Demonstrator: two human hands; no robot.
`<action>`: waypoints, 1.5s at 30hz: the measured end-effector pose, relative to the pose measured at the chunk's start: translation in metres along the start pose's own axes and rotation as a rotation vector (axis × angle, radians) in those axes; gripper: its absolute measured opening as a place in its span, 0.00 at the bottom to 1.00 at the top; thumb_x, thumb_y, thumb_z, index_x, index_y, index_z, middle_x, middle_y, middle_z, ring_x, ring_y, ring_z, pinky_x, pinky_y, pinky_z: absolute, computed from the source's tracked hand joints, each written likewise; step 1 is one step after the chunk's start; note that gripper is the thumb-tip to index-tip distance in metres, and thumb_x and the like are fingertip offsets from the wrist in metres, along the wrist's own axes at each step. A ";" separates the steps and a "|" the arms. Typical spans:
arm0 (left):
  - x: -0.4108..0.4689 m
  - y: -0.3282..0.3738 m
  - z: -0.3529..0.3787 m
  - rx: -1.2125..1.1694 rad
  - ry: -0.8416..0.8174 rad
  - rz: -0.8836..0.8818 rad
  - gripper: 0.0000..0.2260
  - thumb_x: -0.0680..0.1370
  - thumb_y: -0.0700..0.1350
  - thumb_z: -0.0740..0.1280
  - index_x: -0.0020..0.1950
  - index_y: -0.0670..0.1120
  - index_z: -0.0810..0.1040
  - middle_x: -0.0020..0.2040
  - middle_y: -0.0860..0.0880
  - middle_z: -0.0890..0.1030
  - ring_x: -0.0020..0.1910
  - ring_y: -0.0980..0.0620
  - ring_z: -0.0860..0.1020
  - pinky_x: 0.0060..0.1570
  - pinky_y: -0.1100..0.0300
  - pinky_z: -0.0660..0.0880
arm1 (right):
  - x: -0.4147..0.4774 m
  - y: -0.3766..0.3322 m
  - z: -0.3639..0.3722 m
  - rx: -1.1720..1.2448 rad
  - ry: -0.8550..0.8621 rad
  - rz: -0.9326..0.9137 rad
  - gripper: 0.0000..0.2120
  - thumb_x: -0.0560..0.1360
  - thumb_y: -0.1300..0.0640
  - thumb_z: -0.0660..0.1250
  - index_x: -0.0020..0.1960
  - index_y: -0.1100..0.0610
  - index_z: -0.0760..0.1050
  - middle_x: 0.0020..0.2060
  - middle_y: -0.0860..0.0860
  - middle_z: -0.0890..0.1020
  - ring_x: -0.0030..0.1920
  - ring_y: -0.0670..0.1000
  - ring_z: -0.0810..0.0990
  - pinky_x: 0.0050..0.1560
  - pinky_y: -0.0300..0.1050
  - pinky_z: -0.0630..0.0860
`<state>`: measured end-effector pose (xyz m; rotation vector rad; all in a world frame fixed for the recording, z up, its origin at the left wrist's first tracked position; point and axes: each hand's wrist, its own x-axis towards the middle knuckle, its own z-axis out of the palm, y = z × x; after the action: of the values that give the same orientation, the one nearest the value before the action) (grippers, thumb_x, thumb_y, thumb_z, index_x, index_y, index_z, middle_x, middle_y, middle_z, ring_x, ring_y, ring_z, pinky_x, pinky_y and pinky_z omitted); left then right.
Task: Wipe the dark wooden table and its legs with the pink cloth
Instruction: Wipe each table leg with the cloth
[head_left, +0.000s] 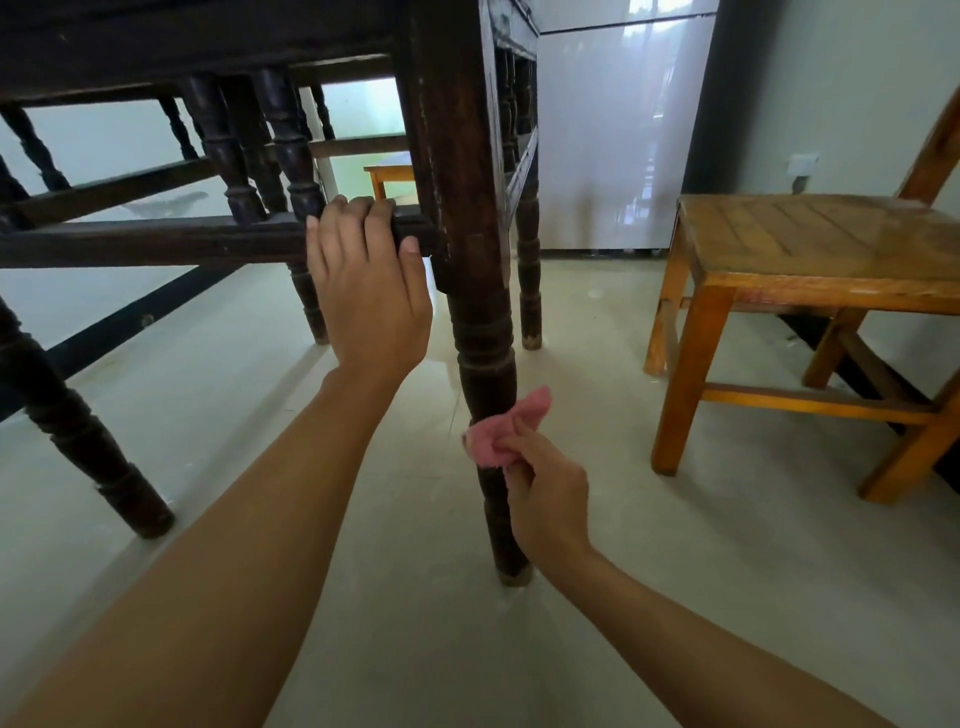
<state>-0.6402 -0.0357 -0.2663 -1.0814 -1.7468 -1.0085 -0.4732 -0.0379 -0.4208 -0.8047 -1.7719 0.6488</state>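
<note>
We see the left hand (363, 291) gripping the lower rail (156, 241) of the dark wooden table (208, 41), its fingers (358, 213) curled over the top beside the front leg (483, 338). The right hand (545, 499) pinches the bunched pink cloth (493, 439), fingers closed on it, holding it against the lower turned part of that leg. A light wooden chair (810, 244) stands on the tiled floor (675, 597) to the right.

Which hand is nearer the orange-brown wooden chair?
Right. The right hand, pinching the pink cloth at the dark table leg, is left of the chair; the left hand grips the crossbar farther left.
</note>
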 end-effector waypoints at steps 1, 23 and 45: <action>0.000 0.001 0.001 0.001 0.007 -0.003 0.20 0.82 0.49 0.51 0.65 0.40 0.74 0.64 0.41 0.75 0.68 0.41 0.69 0.74 0.45 0.56 | -0.003 -0.005 0.000 -0.019 -0.041 -0.098 0.09 0.74 0.67 0.69 0.52 0.58 0.83 0.49 0.52 0.84 0.47 0.46 0.82 0.54 0.37 0.79; -0.001 0.003 -0.008 0.004 -0.096 -0.009 0.28 0.80 0.62 0.51 0.69 0.42 0.71 0.70 0.43 0.71 0.74 0.43 0.63 0.76 0.46 0.50 | 0.061 0.005 -0.017 -0.093 0.021 0.347 0.10 0.78 0.67 0.61 0.44 0.54 0.74 0.46 0.49 0.78 0.42 0.44 0.77 0.34 0.31 0.72; -0.007 0.010 -0.008 -0.002 -0.094 0.011 0.36 0.76 0.69 0.56 0.72 0.42 0.67 0.74 0.40 0.66 0.76 0.39 0.58 0.74 0.44 0.50 | 0.022 0.033 -0.004 0.172 -0.009 0.306 0.07 0.78 0.62 0.66 0.52 0.52 0.71 0.46 0.48 0.80 0.39 0.44 0.82 0.35 0.38 0.81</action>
<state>-0.6270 -0.0416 -0.2679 -1.1548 -1.8137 -0.9663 -0.4675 -0.0001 -0.4315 -0.9623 -1.5886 0.9935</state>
